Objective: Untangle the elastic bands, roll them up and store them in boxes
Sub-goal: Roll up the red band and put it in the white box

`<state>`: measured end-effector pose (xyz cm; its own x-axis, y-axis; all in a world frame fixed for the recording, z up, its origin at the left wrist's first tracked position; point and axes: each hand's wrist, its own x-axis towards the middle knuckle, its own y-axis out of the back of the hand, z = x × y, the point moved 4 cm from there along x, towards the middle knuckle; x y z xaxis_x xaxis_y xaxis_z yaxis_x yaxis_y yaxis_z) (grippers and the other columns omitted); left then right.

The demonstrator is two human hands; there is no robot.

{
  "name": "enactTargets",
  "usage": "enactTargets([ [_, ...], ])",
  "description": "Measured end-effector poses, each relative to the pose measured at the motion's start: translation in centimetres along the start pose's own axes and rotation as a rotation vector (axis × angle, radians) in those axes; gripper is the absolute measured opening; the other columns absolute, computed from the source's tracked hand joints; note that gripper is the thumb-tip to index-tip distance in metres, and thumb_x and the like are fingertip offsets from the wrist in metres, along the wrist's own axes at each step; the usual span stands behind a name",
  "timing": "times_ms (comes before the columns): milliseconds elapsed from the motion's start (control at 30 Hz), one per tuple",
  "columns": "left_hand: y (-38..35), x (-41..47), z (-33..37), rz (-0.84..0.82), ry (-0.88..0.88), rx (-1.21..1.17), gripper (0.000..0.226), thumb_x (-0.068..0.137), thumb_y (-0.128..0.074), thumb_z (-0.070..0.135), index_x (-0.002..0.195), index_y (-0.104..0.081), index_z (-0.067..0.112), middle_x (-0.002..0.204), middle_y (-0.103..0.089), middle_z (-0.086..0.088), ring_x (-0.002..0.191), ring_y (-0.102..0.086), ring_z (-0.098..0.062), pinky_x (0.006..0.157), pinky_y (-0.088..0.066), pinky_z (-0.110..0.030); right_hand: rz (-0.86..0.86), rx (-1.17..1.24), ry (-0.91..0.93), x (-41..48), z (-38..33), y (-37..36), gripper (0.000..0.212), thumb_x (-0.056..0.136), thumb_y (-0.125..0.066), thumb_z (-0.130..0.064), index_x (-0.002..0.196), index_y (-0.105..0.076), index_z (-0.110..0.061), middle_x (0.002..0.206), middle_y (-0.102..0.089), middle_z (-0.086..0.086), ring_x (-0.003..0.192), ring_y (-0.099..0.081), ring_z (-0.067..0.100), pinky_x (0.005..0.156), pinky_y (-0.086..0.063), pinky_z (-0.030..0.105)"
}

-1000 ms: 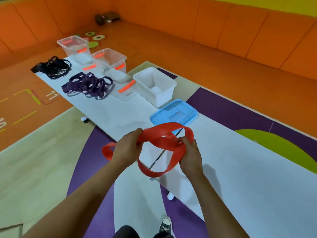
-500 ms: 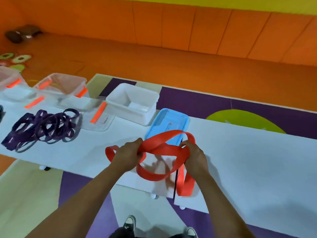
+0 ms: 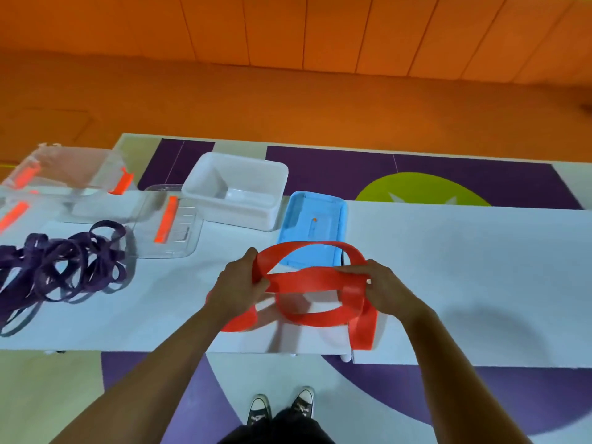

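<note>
Because the red elastic band (image 3: 315, 282) appears soft, light and floppy, both left hand (image 3: 238, 283) and right hand (image 3: 384, 288) pinch its flat strap near the blue lid (image 3: 315, 230).

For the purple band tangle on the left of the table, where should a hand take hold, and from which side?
Grip one outer loop of the purple bands at the pile's upper right, coming from above on the right. That loop arches clear of the knotted middle, and the table beside it is bare, so a hand could probably pinch it without catching neighbouring strands.
</note>
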<state>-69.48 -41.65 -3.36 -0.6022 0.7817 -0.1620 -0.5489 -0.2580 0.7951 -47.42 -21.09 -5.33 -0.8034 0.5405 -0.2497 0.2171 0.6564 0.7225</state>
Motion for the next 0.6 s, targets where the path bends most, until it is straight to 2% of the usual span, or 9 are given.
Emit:
enactTargets([
  [67, 0.4, -0.2, -0.4, 0.072, 0.024, 0.006, 0.023, 0.085, -0.065, 0.014, 0.093, -0.044, 0.014, 0.074, -0.053, 0.002, 0.073, -0.054, -0.027, 0.062, -0.035, -0.034, 0.016, 0.014, 0.011, 0.6, 0.0, 0.5, 0.09, 0.074, -0.041, 0.02, 0.113, -0.06, -0.059, 0.109, -0.063, 0.003, 0.105, -0.062, 0.02, 0.096, -0.046, 0.024],
  [133, 1.4, -0.4, -1.3, 0.175, 0.048, 0.005, 0.023, 0.082, -0.059, 0.003, 0.09, -0.041, 0.016, 0.079, -0.051, 0.001, 0.077, -0.053, -0.029, 0.063, -0.035, -0.034, 0.099, 0.073, 0.056, 0.9, -0.3, 1.4, 0.09, 0.068, -0.039, 0.025, 0.11, -0.068, -0.049, 0.11, -0.066, -0.003, 0.108, -0.064, 0.019, 0.093, -0.043, 0.012],
  [200, 2.3, -0.3, -2.2, 0.245, 0.058, 0.026, 0.026, 0.081, -0.055, -0.003, 0.089, -0.04, 0.016, 0.082, -0.048, 0.0, 0.078, -0.05, -0.029, 0.063, -0.036, -0.035, 0.146, 0.087, 0.102, 0.9, -0.8, 2.0, 0.085, 0.066, -0.039, 0.027, 0.104, -0.076, -0.039, 0.117, -0.067, -0.007, 0.112, -0.064, 0.013, 0.096, -0.042, 0.007],
  [267, 3.0, -0.2, -3.0, 0.299, 0.101, 0.012, 0.025, 0.083, -0.054, -0.005, 0.089, -0.041, 0.015, 0.083, -0.048, -0.001, 0.075, -0.047, -0.027, 0.063, -0.036, -0.035, 0.147, 0.018, 0.152, 0.9, -1.3, 1.8, 0.078, 0.066, -0.043, 0.024, 0.096, -0.081, -0.038, 0.125, -0.067, -0.01, 0.114, -0.064, 0.01, 0.101, -0.046, 0.016],
  [333, 3.5, 0.0, -3.6, 0.352, 0.141, -0.013, 0.022, 0.085, -0.053, -0.005, 0.089, -0.044, 0.014, 0.083, -0.051, -0.003, 0.074, -0.048, -0.026, 0.062, -0.037, -0.035, 0.183, -0.099, 0.217, 1.1, -1.6, 1.4, 0.07, 0.065, -0.048, 0.016, 0.086, -0.082, -0.041, 0.13, -0.067, -0.012, 0.113, -0.065, 0.014, 0.102, -0.05, 0.031],
  [400, 3.9, 0.2, -4.0, 0.382, 0.168, -0.008, 0.02, 0.087, -0.053, -0.006, 0.088, -0.045, 0.013, 0.085, -0.052, -0.005, 0.076, -0.052, -0.027, 0.062, -0.041, -0.037, 0.195, -0.19, 0.253, 1.2, -1.7, 0.9, 0.064, 0.063, -0.045, 0.004, 0.084, -0.08, -0.046, 0.13, -0.069, -0.009, 0.111, -0.067, 0.02, 0.098, -0.053, 0.042],
  [467, 4.2, 0.3, -4.6, 0.4, 0.188, 0.013, 0.02, 0.088, -0.053, -0.005, 0.089, -0.046, 0.013, 0.088, -0.053, -0.007, 0.081, -0.055, -0.03, 0.063, -0.046, -0.041, 0.193, -0.237, 0.253, 1.2, -1.7, 0.4, 0.063, 0.06, -0.042, -0.001, 0.082, -0.078, -0.048, 0.127, -0.071, -0.009, 0.109, -0.067, 0.021, 0.093, -0.054, 0.045],
  [600, 4.8, 0.6, -5.5, 0.428, 0.238, 0.027, 0.013, 0.091, -0.049, -0.004, 0.095, -0.049, 0.008, 0.095, -0.056, -0.014, 0.087, -0.057, -0.037, 0.071, -0.051, -0.051, 0.125, -0.32, 0.284, 0.4, -3.5, 0.7, 0.06, 0.064, -0.049, 0.002, 0.078, -0.078, -0.048, 0.126, -0.071, -0.007, 0.106, -0.063, 0.024, 0.091, -0.048, 0.048],
])
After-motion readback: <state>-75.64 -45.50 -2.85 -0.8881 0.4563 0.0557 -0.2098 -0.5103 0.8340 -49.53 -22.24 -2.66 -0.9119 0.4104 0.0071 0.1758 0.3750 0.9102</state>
